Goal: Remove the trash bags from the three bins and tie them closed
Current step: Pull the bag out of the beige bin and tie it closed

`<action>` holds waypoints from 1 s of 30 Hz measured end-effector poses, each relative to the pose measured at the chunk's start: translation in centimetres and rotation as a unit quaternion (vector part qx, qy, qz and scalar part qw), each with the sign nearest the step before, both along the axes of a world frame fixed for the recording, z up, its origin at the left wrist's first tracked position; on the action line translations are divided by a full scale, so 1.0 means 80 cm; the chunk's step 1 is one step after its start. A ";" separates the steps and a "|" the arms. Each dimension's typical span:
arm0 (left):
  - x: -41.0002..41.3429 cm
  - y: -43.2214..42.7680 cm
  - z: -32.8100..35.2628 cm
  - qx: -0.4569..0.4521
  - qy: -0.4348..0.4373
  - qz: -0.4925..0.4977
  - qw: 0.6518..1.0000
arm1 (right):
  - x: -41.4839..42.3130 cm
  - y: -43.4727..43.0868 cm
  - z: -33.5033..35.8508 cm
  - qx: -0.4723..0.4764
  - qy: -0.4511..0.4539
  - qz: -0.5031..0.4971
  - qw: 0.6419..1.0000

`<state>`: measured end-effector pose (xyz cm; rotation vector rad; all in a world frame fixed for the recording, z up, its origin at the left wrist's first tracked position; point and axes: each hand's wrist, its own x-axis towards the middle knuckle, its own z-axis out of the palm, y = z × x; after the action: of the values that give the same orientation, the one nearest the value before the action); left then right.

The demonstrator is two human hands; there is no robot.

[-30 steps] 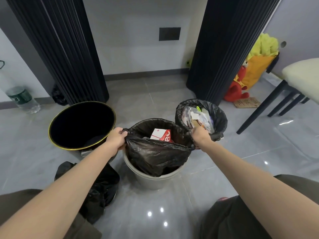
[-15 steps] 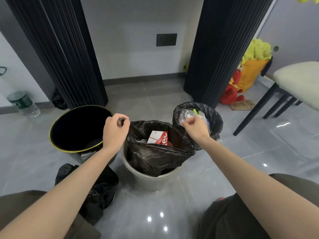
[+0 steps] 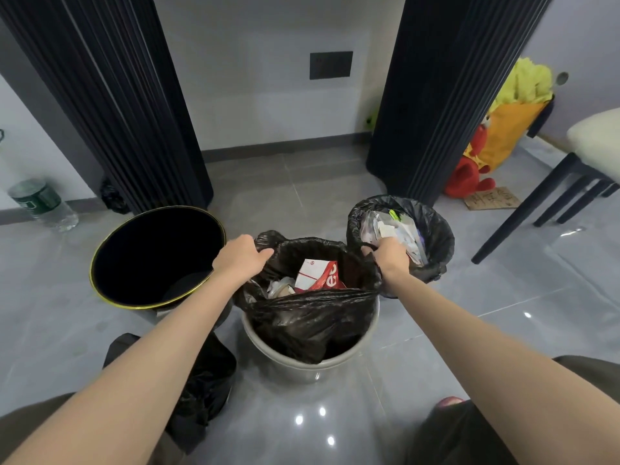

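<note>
Centre of frame: grey bin (image 3: 302, 367) with a black trash bag (image 3: 312, 317) in it, the bag's mouth open and its near edge draped over the bin's front rim.

My left hand (image 3: 240, 260) grips the bag's rim at its left side, fingers curled round a bunch of plastic. My right hand (image 3: 389, 258) grips the rim at its right side, a loop of plastic showing above the knuckles.

A red and white carton (image 3: 318, 278) stands among crumpled litter inside the bag.

Left of centre: black bin with gold rim (image 3: 151, 250), unlined.

Right of centre: small bin, its own black bag (image 3: 436, 236) stuffed with paper and wrappers.

Lower left, on the floor: a removed black bag (image 3: 201, 387) between my left forearm and the grey bin.
</note>
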<state>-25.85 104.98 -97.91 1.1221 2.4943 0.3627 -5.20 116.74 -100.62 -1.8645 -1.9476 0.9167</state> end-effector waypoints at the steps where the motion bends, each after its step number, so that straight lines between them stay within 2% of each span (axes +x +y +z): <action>1: 0.002 0.002 -0.001 0.024 0.004 -0.004 1.000 | -0.003 0.001 0.001 0.020 0.018 0.012 1.000; 5: 0.012 0.008 0.000 0.205 -0.009 0.005 0.979 | -0.004 -0.008 0.003 0.093 0.096 0.050 0.990; 7: 0.014 0.007 0.002 0.277 -0.033 0.010 0.960 | -0.001 -0.007 0.002 0.090 0.137 0.029 0.986; 11: 0.017 -0.005 0.004 0.349 -0.101 0.000 0.931 | 0.000 -0.008 0.011 0.051 0.168 0.028 0.984; 15: 0.021 -0.018 0.013 0.379 -0.109 -0.001 0.919 | 0.005 -0.019 0.017 0.050 0.156 0.051 0.985; 20: 0.018 -0.038 0.016 0.337 -0.123 0.023 0.933 | 0.011 -0.032 0.018 -0.004 0.143 0.011 0.990; 24: 0.018 -0.052 0.020 0.185 -0.150 -0.012 0.971 | 0.010 -0.051 0.038 -0.039 0.133 0.120 0.983; 26: 0.022 -0.058 0.024 0.147 -0.220 0.006 0.964 | 0.010 -0.061 0.049 -0.038 0.109 0.180 0.977; 28: 0.029 -0.066 0.033 0.124 -0.313 0.024 0.941 | 0.012 -0.070 0.057 -0.036 0.066 0.237 0.969; 30: 0.035 -0.076 0.038 0.092 -0.315 -0.032 0.944 | 0.013 -0.081 0.060 -0.040 0.023 0.282 0.958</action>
<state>-23.07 98.92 -94.90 0.9546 1.8830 0.8075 -4.16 110.25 -95.86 -1.3120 -2.4974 1.1888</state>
